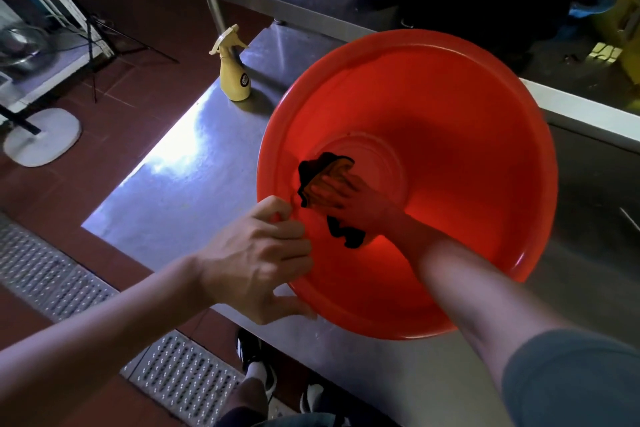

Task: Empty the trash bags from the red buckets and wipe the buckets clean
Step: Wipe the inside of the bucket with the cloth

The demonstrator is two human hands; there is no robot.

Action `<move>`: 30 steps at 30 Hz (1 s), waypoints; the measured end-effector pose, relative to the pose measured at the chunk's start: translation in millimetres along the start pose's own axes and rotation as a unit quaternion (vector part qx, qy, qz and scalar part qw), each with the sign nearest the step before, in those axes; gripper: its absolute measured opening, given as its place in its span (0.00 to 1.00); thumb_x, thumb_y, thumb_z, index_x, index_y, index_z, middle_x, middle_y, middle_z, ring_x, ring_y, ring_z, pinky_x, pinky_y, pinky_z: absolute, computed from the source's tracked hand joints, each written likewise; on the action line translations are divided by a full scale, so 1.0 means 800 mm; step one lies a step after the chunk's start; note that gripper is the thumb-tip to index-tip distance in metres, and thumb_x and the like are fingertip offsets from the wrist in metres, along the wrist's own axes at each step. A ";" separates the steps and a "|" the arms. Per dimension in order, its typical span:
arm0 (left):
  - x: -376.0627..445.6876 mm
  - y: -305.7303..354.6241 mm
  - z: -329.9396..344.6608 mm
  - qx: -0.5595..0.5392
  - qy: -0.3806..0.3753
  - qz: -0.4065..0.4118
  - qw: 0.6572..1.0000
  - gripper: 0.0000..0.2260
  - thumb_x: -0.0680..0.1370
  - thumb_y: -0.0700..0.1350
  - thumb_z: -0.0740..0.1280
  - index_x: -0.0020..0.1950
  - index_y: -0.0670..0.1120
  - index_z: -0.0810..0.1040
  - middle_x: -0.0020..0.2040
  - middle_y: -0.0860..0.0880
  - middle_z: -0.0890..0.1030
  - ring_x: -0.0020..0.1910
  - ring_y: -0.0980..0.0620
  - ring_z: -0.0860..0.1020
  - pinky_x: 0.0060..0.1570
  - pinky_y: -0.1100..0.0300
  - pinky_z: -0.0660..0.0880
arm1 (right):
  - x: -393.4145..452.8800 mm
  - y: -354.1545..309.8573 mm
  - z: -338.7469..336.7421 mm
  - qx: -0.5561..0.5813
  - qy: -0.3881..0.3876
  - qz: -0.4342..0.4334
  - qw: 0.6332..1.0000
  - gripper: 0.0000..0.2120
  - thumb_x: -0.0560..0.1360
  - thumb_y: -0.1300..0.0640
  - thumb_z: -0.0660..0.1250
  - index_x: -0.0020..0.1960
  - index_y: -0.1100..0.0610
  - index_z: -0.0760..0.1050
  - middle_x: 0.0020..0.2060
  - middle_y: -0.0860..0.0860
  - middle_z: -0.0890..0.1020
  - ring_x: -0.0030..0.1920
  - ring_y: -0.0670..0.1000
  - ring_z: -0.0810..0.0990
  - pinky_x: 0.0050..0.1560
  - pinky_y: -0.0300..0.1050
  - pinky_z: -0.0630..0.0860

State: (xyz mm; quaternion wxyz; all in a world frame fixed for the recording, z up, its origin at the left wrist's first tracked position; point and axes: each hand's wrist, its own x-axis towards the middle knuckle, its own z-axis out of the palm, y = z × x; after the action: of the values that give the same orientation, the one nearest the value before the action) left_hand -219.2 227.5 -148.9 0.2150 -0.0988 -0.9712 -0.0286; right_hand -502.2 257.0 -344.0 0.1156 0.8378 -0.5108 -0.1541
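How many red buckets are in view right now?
1. The red bucket sits on the steel table, left hand gripping its rim, right hand inside with a cloth. Others may be out of frame.
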 end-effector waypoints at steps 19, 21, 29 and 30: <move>-0.018 0.017 -0.003 0.027 -0.012 -0.032 0.999 0.24 0.75 0.67 0.70 0.34 0.49 0.72 0.34 0.51 0.69 0.36 0.49 0.68 0.49 0.51 0.65 | 0.041 0.023 -0.024 0.263 -0.013 0.389 0.883 0.38 0.80 0.39 0.61 0.83 0.51 0.49 0.82 0.56 0.47 0.80 0.64 0.47 0.78 0.62 0.44; -0.019 0.019 -0.003 0.028 -0.012 -0.031 0.999 0.24 0.75 0.67 0.70 0.34 0.49 0.72 0.33 0.51 0.69 0.36 0.49 0.67 0.49 0.51 0.65 | 0.030 0.021 -0.024 0.272 -0.023 0.434 0.858 0.37 0.82 0.37 0.57 0.83 0.49 0.46 0.82 0.55 0.45 0.80 0.65 0.46 0.76 0.61 0.40; -0.013 0.020 -0.007 0.018 -0.015 -0.030 0.999 0.23 0.76 0.67 0.70 0.36 0.49 0.71 0.35 0.51 0.68 0.36 0.49 0.68 0.49 0.51 0.65 | -0.004 -0.007 0.014 0.284 -0.045 0.512 0.810 0.41 0.80 0.36 0.58 0.83 0.48 0.40 0.81 0.59 0.42 0.79 0.68 0.48 0.78 0.65 0.51; -0.013 0.020 -0.007 0.019 -0.018 -0.031 0.999 0.23 0.76 0.67 0.70 0.36 0.49 0.71 0.35 0.51 0.68 0.37 0.49 0.68 0.49 0.51 0.65 | -0.008 -0.012 0.016 0.281 -0.042 0.512 0.811 0.43 0.79 0.36 0.60 0.82 0.48 0.39 0.81 0.61 0.43 0.79 0.68 0.49 0.77 0.66 0.51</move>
State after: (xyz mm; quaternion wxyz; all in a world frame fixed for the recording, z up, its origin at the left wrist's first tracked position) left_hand -204.5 240.8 -148.2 0.1980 -0.0648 -0.9779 -0.0148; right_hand -502.1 266.2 -358.3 -0.0843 0.4436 -0.8912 0.0426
